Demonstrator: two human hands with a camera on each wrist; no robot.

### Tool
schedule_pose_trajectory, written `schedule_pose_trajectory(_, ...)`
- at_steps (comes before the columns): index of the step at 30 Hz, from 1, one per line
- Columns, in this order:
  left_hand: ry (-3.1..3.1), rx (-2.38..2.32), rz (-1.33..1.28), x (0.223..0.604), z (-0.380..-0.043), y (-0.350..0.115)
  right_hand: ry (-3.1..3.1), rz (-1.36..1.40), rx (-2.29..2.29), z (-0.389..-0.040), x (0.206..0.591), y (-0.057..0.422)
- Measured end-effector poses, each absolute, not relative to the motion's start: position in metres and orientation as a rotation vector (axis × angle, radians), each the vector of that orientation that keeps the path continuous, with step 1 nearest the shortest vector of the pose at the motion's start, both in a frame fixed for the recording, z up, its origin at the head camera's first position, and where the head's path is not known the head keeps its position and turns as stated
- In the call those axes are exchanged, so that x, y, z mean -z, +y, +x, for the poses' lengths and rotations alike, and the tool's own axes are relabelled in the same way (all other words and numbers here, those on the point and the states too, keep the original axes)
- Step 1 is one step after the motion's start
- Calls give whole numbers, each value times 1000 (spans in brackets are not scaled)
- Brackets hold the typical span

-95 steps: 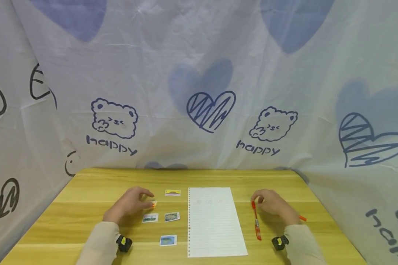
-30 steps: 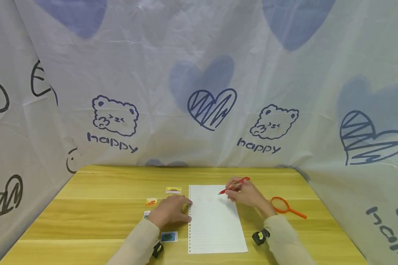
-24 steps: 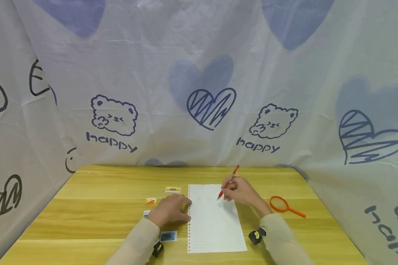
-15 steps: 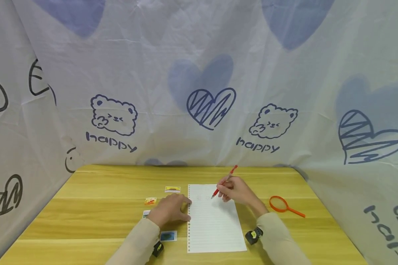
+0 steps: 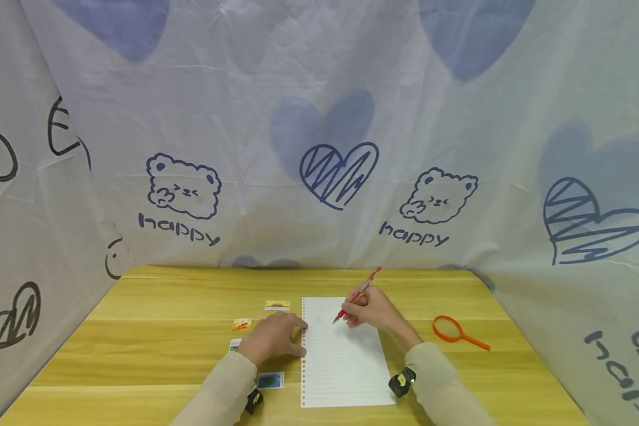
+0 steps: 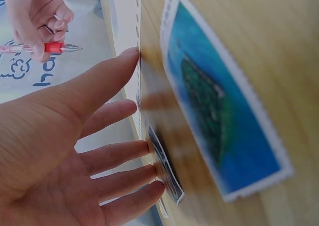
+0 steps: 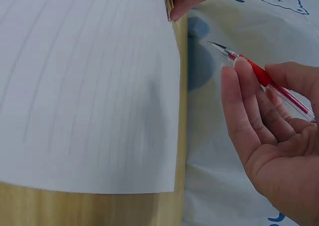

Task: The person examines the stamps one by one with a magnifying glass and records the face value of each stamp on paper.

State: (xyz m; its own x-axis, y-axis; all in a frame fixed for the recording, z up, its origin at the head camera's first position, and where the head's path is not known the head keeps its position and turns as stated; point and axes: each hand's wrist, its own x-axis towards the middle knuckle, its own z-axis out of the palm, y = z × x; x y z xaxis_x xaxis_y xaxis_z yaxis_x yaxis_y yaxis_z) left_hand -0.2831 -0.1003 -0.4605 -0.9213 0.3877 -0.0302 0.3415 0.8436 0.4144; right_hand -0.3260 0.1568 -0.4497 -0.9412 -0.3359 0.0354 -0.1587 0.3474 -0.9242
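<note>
A red pen is pinched between the thumb and fingers of my right hand. Its bare tip points down over the upper part of a lined white sheet; in the right wrist view the pen looks raised off the paper. My left hand lies with fingers spread, thumb and fingertip at the sheet's punched left edge. Beside that hand is a blue stamp with a green island on it. Another stamp sits by its fingertips, and one more stamp is partly hidden by the hand.
A yellow stamp and an orange-red stamp lie beyond the left hand. To the right rests an orange magnifying glass. A printed white cloth hangs behind the wooden table.
The right hand has picked the pen up from the table and carried it left across the sheet, tilting it upright. The left hand has moved from the stamps to the sheet's edge.
</note>
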Motion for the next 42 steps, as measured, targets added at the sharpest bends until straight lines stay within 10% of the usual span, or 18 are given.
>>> schedule_pose_trajectory(42,2913,-609,538,459,-283,-99,2430,-550,1458,-320,474,135)
